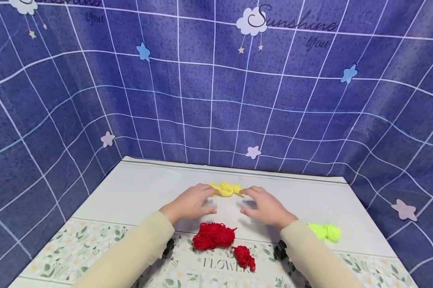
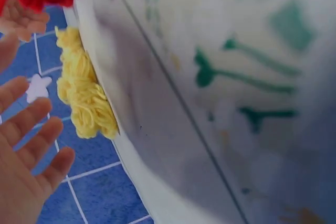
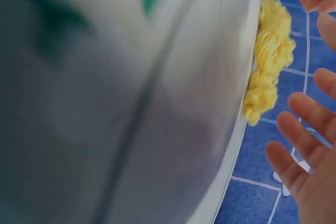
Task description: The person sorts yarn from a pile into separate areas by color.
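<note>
A tied bundle of yellow yarn (image 1: 226,189) lies near the far edge of the white table. My left hand (image 1: 193,202) is by its left end and my right hand (image 1: 267,206) by its right end, palms facing each other. In the left wrist view, the left hand's fingers (image 2: 34,145) are spread, with a gap to the yellow yarn (image 2: 84,87). Spread fingers (image 3: 302,135) of the right hand show beside the bundle in the right wrist view, also apart from it. Neither hand grips anything.
Closer to me, a large red yarn bundle (image 1: 213,236) and a smaller red one (image 1: 243,256) lie on the flower-printed part of the table (image 1: 94,240). Neon green yarn (image 1: 328,232) lies beyond my right sleeve. A blue gridded curtain (image 1: 202,100) hangs behind and along both sides.
</note>
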